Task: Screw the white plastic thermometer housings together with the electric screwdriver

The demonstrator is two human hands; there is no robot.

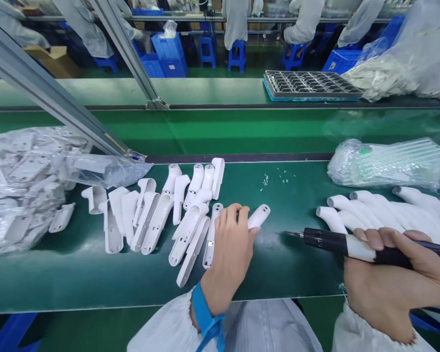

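Observation:
My left hand [231, 247], with a blue strap at the wrist, is closed round a white plastic housing [259, 216]. The housing's end with small holes sticks out to the right between thumb and index finger; the rest is hidden under the hand. Another white shell [209, 249] lies just left of that hand. In my right hand [392, 278] is a black electric screwdriver [324, 240] with a white band. Its thin bit points left, over the green work surface and apart from the housing. Tiny screws [266, 180] lie scattered beyond my hands.
Several loose white shells [157, 222] lie left of centre, beside a clear bag of white parts [25, 190]. Rows of white housings [385, 212] lie at right, below a bagged bundle [392, 161]. A metal post [69, 107] slants at left. A tray [308, 85] stands behind; people sit beyond.

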